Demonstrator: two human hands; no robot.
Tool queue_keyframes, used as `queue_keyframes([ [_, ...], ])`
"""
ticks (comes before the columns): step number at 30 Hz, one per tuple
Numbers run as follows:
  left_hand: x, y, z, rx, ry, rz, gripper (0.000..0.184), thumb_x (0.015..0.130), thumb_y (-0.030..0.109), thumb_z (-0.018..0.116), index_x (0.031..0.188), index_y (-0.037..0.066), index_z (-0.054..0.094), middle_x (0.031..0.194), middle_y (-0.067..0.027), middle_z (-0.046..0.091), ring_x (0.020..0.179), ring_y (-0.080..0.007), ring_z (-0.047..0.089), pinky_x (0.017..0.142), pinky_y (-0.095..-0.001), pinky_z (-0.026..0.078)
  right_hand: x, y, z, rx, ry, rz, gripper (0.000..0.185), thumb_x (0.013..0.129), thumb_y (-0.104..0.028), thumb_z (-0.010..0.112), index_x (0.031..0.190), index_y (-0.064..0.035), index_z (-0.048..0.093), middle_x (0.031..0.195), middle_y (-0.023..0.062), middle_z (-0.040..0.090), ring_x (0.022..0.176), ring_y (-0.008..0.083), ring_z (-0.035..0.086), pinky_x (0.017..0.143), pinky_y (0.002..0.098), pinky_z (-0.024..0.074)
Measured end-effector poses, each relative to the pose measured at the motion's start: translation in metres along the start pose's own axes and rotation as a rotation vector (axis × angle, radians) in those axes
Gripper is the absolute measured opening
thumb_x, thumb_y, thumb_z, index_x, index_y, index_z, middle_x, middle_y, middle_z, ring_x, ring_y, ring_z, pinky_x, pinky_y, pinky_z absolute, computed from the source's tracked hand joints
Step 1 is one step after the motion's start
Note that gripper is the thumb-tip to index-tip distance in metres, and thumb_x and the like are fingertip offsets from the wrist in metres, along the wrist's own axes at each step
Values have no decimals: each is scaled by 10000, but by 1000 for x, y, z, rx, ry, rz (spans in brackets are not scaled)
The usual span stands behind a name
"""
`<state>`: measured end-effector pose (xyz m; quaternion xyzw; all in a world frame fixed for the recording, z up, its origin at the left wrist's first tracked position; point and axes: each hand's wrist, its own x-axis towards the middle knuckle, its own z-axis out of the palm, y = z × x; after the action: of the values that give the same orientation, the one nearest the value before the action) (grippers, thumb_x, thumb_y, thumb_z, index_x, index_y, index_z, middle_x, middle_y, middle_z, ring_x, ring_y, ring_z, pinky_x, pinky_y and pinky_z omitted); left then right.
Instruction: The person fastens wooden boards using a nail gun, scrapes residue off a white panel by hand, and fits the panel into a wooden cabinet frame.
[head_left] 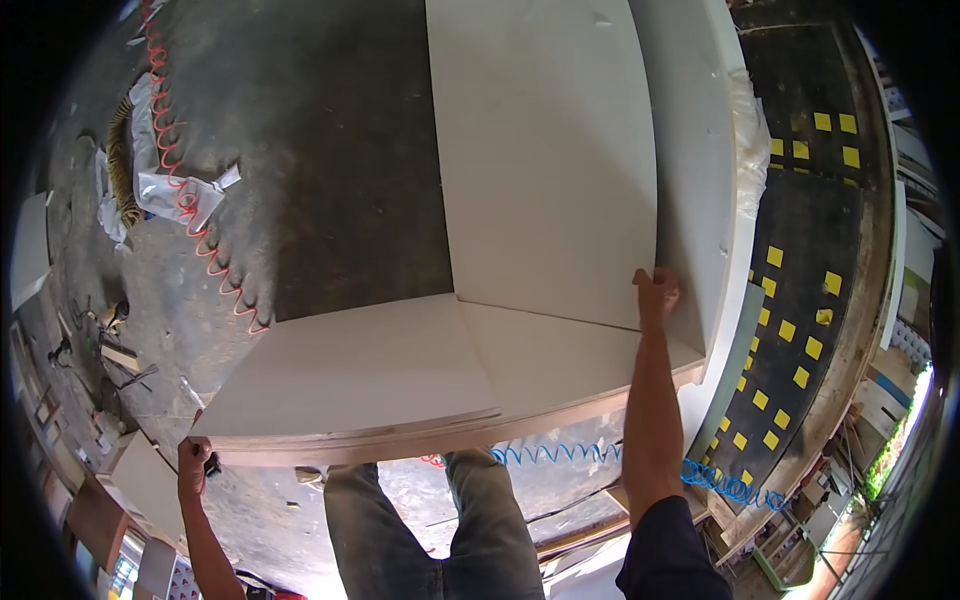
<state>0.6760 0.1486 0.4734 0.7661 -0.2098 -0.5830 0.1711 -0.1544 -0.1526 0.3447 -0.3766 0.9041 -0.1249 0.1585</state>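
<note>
In front of me stands a large white box-like frame of panels with a wood-edged front panel (350,385) near my legs. At the front panel's left corner, my left hand (193,455) is closed around its edge; a small dark object shows beside the fingers but cannot be made out. My right hand (657,290) reaches inside the right corner, where a long white panel (545,130) meets the white side wall (690,150). Its fingers are curled, and whatever they hold is hidden.
A red coiled air hose (190,200) hangs over the concrete floor at left, near crumpled plastic wrap (195,195). A blue coiled hose (735,485) lies behind the front panel. To the right runs a dark surface (800,220) with yellow squares.
</note>
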Motion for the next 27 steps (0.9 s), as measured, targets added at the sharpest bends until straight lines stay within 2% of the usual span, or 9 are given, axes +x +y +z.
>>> queue_keyframes([
  [5,0,19,6,-15,-44,-2,970,764,470,803,1469,-32,366,1155,3,561,1062,-122,490,982,-274,335,-8,0,-11,-95,96,-341,527,691,-484,812,761,-18,575,736,132,596,669,285,540,663,429,472],
  [7,-1,20,1,-7,-31,-5,970,763,473,803,1469,-30,367,1168,-9,569,1063,-124,500,975,-272,346,-17,-32,-32,-308,-409,-243,631,752,-587,763,637,-7,543,617,149,561,567,279,522,582,437,452],
  [8,-1,18,1,-6,-26,-6,971,763,475,803,1469,-29,367,1174,-15,573,1063,-125,505,971,-271,351,-24,-35,-30,-307,-410,-245,631,752,-587,763,637,-7,543,617,149,561,567,279,522,582,437,452],
  [11,1,12,7,-16,-26,-11,972,762,479,804,1469,-26,369,1192,-34,584,1065,-128,519,960,-268,368,-56,-51,-36,-271,-347,-672,622,833,-577,686,613,-12,549,570,160,542,519,305,512,528,452,418],
  [15,-2,24,18,-57,-32,0,975,759,485,805,1468,-25,372,1212,-48,586,1090,-135,524,979,-280,369,-109,-98,-37,-404,-476,-777,494,877,-454,679,635,-35,579,578,135,540,517,319,538,524,435,436],
  [17,-2,28,23,-44,-3,16,972,733,495,819,1465,11,400,1134,-6,603,994,-96,518,885,-265,392,-141,-135,-46,-274,-590,-806,291,871,-266,662,665,-67,608,589,114,532,515,303,571,515,421,452],
  [21,-2,30,22,-28,-27,50,992,731,523,811,1470,12,391,1216,-43,605,1073,-120,535,944,-281,390,-173,-147,-32,-182,-558,-841,119,808,-138,627,696,-100,623,600,111,533,556,291,615,499,413,452],
  [25,-5,32,26,-50,-19,48,1021,727,524,815,1464,-30,377,1217,-63,585,1099,-146,525,992,-281,359,-195,-155,-21,-202,-518,-830,166,829,-174,611,700,-69,616,649,131,580,579,323,624,553,439,471],
  [27,-4,30,26,-49,-14,52,1028,722,531,816,1464,-30,379,1212,-59,586,1097,-145,525,988,-280,360,-203,-161,-18,-169,-506,-603,306,839,-257,608,694,11,591,547,140,570,559,322,597,662,442,454],
])
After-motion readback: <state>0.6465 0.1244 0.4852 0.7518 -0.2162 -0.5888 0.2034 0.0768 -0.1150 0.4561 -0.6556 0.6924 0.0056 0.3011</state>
